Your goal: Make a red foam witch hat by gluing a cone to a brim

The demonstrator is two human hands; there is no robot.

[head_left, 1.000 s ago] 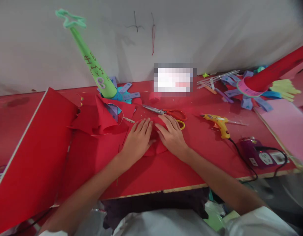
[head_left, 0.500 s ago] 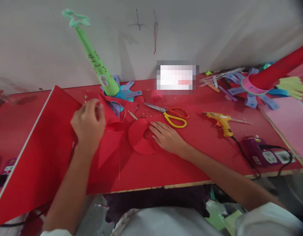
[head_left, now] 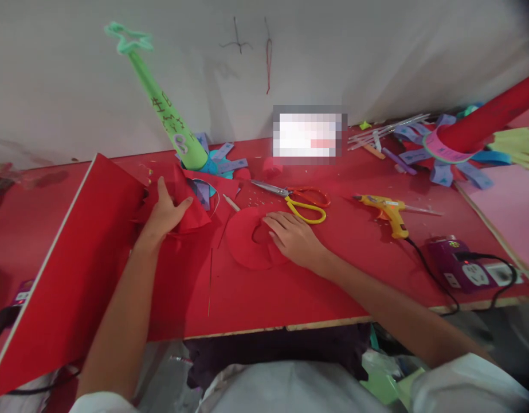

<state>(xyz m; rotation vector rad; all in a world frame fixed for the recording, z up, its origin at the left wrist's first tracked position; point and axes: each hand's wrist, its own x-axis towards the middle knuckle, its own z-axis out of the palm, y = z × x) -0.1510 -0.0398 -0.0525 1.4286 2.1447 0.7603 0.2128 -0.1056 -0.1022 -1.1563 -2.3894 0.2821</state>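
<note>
My left hand (head_left: 165,212) is at the crumpled red paper (head_left: 189,203) left of centre, thumb and fingers spread apart, touching or just over it. My right hand (head_left: 296,238) lies with its fingers flat on the right part of a red paper ring (head_left: 242,241) on the red table. Just behind the ring are scissors (head_left: 307,203) with one red and one yellow handle. A white pencil-like stick (head_left: 231,202) rests between the ring and the crumpled paper.
A tall green paper cone (head_left: 173,120) leans behind my left hand. A large red board (head_left: 75,258) stands at left. Toward the right are a yellow glue gun (head_left: 388,215), a purple power socket (head_left: 459,267), clear sticks (head_left: 388,132) and a red cone (head_left: 496,117).
My left hand has lowered slightly and its fingers have spread over the red paper. The crumpled paper has shifted. More of the ring shows near my right hand, which has barely moved.
</note>
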